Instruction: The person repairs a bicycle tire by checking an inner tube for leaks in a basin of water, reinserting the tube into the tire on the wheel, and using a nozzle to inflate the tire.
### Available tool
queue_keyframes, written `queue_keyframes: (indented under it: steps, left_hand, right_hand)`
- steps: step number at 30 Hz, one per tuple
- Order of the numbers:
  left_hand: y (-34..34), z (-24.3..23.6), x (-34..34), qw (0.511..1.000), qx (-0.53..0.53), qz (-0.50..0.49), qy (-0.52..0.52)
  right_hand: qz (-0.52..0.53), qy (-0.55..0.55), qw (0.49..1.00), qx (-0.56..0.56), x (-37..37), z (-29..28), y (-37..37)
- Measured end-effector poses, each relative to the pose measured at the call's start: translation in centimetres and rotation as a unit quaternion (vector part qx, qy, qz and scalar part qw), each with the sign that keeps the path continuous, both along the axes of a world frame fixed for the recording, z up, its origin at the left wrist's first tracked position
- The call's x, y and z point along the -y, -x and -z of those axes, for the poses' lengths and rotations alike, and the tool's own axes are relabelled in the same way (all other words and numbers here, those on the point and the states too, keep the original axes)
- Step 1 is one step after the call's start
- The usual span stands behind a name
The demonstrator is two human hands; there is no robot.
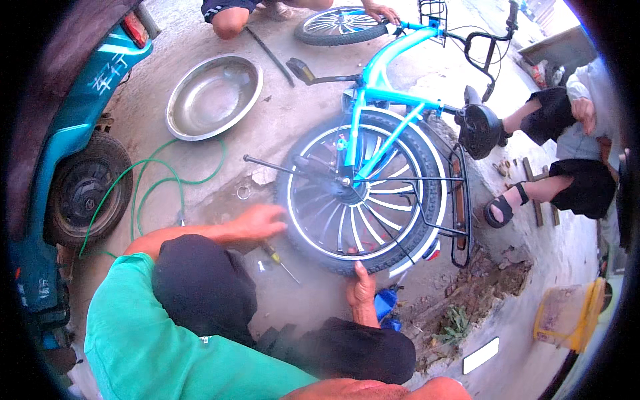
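A light-blue bicycle [392, 57] lies on its side on the ground. Its rear wheel [337, 230], with white spokes, is in front of me. At the wheel's near edge my right hand [361, 288] is closed on the black tyre [313, 259], thumb on top and fingers partly hidden below. My left hand [260, 223], somewhat blurred, is at the tyre's left edge with its fingers stretched out; nothing shows in it, and whether it touches the tyre is unclear. Between my hands a screwdriver [272, 255] with a yellow handle lies on the ground.
A metal basin [215, 97], a green hose [157, 162] and a metal ring [243, 193] are at left, near a teal vehicle's wheel [87, 190]. Another person's hand [381, 12] touches the front wheel [341, 25]. A person in sandals [505, 205] sits right, above a yellow bucket [570, 313].
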State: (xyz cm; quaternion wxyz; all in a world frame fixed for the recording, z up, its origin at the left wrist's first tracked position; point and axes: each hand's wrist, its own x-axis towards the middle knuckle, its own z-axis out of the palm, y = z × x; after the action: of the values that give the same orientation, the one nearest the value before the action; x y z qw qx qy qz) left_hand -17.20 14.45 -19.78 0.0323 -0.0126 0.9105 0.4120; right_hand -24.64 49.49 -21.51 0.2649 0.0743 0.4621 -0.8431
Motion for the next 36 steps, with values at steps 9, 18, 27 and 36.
queue_keyframes:
  steps: [9,18,27,36]
  left_hand:
    - [6.3,-4.4,2.8,0.648,0.082,-0.152,-0.742]
    - [7.7,-3.8,2.4,0.673,0.079,-0.19,-0.71]
    - [7.5,-4.0,1.8,0.663,0.081,-0.18,-0.722]
    - [7.2,-3.1,2.1,0.672,0.076,-0.176,-0.716]
  right_hand:
    - [-0.064,-0.041,0.993,0.092,1.5,-1.0,-3.3]
    - [0.053,-0.029,0.997,-0.044,-3.2,-0.4,0.8]
    - [-0.098,-0.109,0.989,0.029,-1.7,2.4,-2.8]
    - [-0.003,-0.061,0.998,-0.017,-3.2,2.4,-0.5]
